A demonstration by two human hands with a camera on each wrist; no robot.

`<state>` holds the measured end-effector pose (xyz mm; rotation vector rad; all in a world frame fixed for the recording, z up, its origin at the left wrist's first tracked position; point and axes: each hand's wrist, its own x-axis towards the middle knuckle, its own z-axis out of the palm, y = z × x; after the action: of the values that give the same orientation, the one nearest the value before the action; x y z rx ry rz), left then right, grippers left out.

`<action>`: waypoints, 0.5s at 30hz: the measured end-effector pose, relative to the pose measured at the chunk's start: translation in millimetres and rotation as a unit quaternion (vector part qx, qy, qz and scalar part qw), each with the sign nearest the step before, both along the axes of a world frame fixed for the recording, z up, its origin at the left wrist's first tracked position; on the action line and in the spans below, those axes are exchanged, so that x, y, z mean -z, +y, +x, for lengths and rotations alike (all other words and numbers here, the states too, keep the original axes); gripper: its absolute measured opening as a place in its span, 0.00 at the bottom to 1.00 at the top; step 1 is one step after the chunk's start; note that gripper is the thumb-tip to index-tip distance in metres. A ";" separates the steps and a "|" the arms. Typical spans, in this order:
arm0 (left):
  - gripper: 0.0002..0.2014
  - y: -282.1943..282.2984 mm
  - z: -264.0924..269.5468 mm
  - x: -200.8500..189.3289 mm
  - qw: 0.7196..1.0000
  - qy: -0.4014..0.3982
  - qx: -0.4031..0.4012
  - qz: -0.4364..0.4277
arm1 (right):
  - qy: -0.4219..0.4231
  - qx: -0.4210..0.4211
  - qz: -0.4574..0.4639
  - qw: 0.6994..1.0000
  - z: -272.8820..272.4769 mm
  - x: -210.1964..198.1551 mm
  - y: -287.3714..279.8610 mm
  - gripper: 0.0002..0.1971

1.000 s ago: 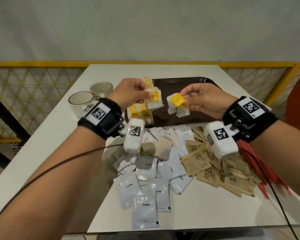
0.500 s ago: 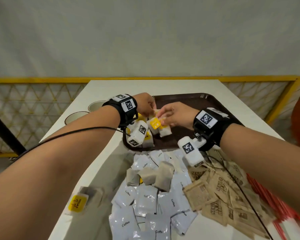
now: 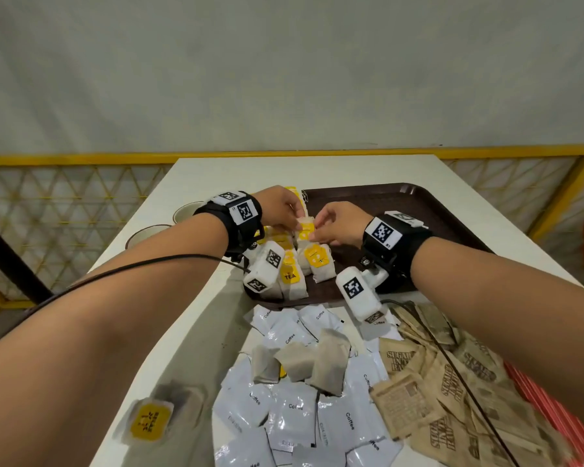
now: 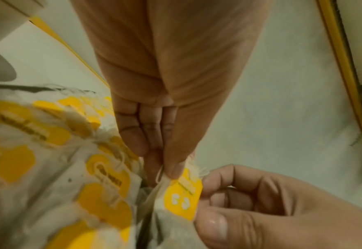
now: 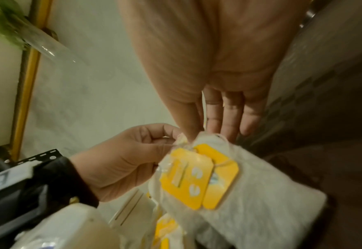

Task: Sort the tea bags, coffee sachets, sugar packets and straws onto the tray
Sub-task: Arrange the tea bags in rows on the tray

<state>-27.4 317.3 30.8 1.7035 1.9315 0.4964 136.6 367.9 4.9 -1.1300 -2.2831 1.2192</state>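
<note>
left hand: the left hand [image 3: 280, 210] pinches the top edge of a white paper tea bag with a yellow tag [image 3: 306, 228] between thumb and fingertips, over the near left part of the tray.
right hand: the right hand [image 3: 338, 222] pinches the same tea bag from the other side, thumb and forefinger closed on its tag edge; the two hands meet at the bag, almost touching.
tray: the dark brown plastic tray [image 3: 429, 210] lies on the white table [image 3: 196, 298]; a row of yellow-tagged tea bags [image 3: 297, 271] stands packed along its left side, the rest of it bare.
still to sort: three untagged-side-up tea bags [image 3: 304, 362] lie on top of the white coffee sachets [image 3: 294, 409]; one more yellow-tagged tea bag [image 3: 150, 421] lies apart near the table's left edge; brown paper sugar packets [image 3: 435, 382] and red straws [image 3: 553, 416] sit to the right, all off the tray.
step in hand: judged as seating the held bag into the tea row.
doing it well: lower it upright against its neighbour, tag facing forward like the others, and let go with one hand first so the row does not topple.
watch for: strings snagging on adjacent tags as the fingers withdraw.
bystanders: two white cups with dark rims [image 3: 149, 232] stand left of the tray.
</note>
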 end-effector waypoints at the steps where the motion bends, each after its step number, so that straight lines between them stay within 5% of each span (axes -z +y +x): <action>1: 0.09 -0.3 -2.0 -1.0 1.000 -0.007 0.003 -0.004 | 0.004 0.006 0.007 1.000 -2.2 0.2 1.4 0.13; 7: 0.10 -0.6 -11.8 -0.7 0.995 -0.089 -0.033 -0.004 | 0.026 0.017 -0.025 0.999 -3.8 4.4 8.9 0.13; 15: 0.09 2.7 -10.1 3.0 0.994 -0.097 -0.052 -0.003 | 0.072 -0.002 -0.063 0.995 -3.7 11.2 13.4 0.17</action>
<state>-37.5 320.0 27.8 1.4968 1.8837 0.6686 132.9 381.4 -6.3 -1.0416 -2.1288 1.4164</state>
